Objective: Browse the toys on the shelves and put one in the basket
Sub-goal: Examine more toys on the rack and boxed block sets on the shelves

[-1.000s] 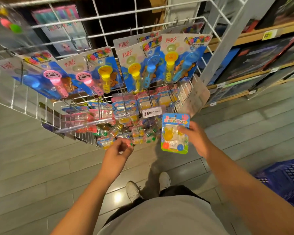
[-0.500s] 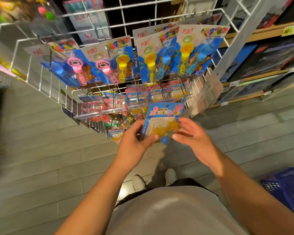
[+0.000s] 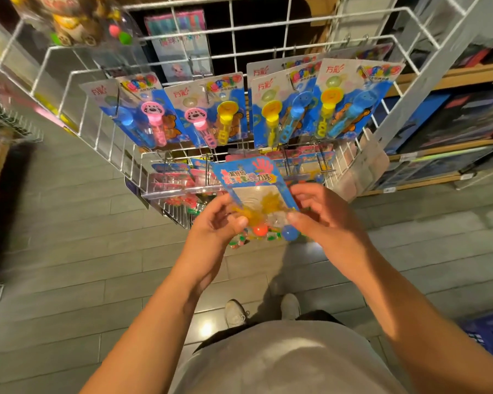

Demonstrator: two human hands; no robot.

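Observation:
A blue blister-card toy pack [image 3: 252, 177] with a yellow sticky hand, an orange ball and a blue ball is held up in front of the wire rack [image 3: 182, 55]. My left hand [image 3: 215, 223] pinches its lower left edge between thumb and fingers. My right hand [image 3: 322, 217] pinches its right edge. The pack tilts slightly, its printed face toward me. A blue basket [image 3: 490, 334] shows only as a corner at the lower right, on the floor.
Bubble-wand blister cards [image 3: 219, 109] hang in a row on the rack's hooks, with smaller toy packs [image 3: 171, 177] below them. Wooden shelves [image 3: 453, 78] with boxed goods stand at right. The grey plank floor [image 3: 69, 237] and my shoes [image 3: 235, 312] lie below.
My left hand rose from the lower packs and took the pack's left edge, joining the right hand. The pack came up and nearer to me, and the view shifted right along the rack.

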